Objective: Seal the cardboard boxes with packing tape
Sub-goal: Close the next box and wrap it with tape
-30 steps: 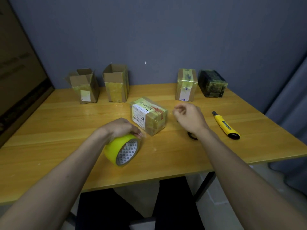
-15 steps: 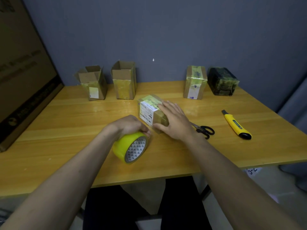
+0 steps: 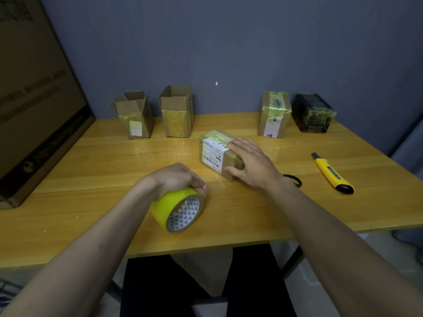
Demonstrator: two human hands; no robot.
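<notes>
We hold the yellow tape roll (image 3: 177, 209) in our left hand (image 3: 176, 178), fingers curled over its top, the roll tilted on its edge near the front edge of the desk (image 3: 91, 179), left of centre. Our right hand (image 3: 250, 164) lies flat with straight fingers on the labelled box (image 3: 217, 154), which rests on its side in the middle of the desk, its white shipping label facing us. Along the back edge stand two open boxes (image 3: 135, 115) (image 3: 177, 112) toward the left and, toward the right, a taped box (image 3: 273, 114) just beside a dark wrapped box (image 3: 312, 113). Black scissors (image 3: 294, 179) peek out behind our right wrist, and a yellow utility knife (image 3: 332, 173) lies near the right edge. A large cardboard sheet (image 3: 34, 99) leans at the desk's left edge.
</notes>
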